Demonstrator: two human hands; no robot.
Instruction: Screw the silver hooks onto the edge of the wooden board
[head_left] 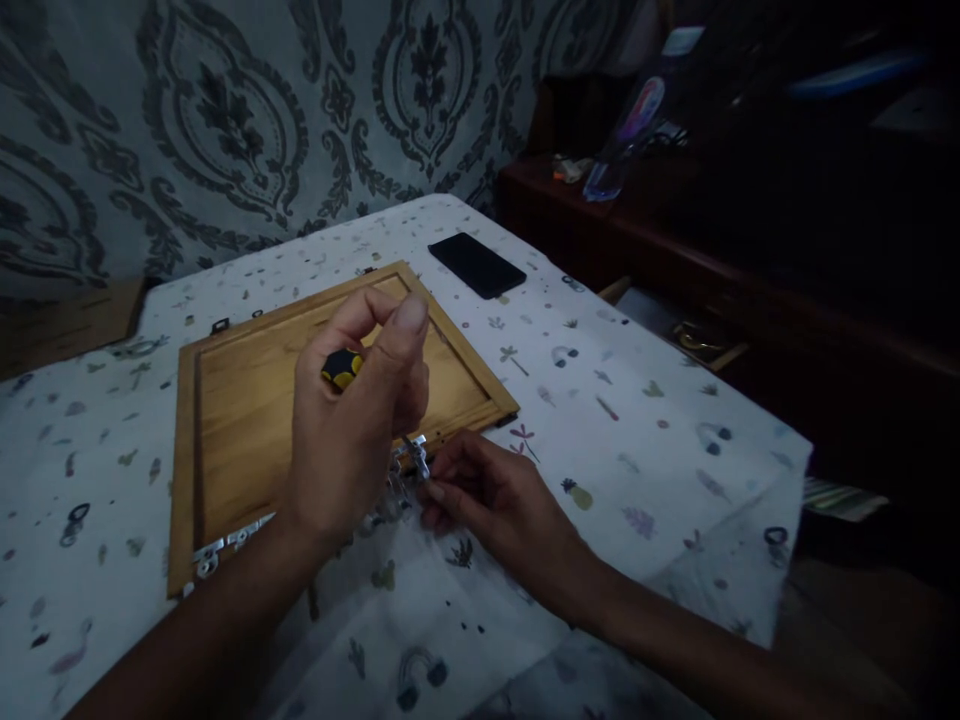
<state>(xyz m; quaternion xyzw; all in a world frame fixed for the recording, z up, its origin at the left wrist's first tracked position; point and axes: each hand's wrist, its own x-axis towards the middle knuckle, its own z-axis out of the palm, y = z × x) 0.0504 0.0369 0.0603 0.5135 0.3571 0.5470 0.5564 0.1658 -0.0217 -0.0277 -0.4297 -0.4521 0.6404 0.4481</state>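
My left hand (pixel 352 410) is wrapped round a screwdriver, whose black and yellow handle (pixel 343 370) pokes out of the fist. Its shaft points down toward a metal cabinet hinge (pixel 414 455) on the near edge of a wooden cabinet door (pixel 255 430). Pinched fingers of my right hand (pixel 487 490) hold that hinge at its near end. At the door's near left corner sits another metal hinge (pixel 217 550), partly covered by my left forearm. The door lies flat on a patterned tablecloth (pixel 615 390). The screwdriver's tip is hard to make out.
A black phone (pixel 477 265) lies beyond the door. Cardboard (pixel 67 325) rests at the far left. To the right, a dark wooden cabinet with a pulled-out drawer (pixel 675 325) carries a plastic bottle (pixel 634 120). A patterned wall (pixel 247 120) closes off the back.
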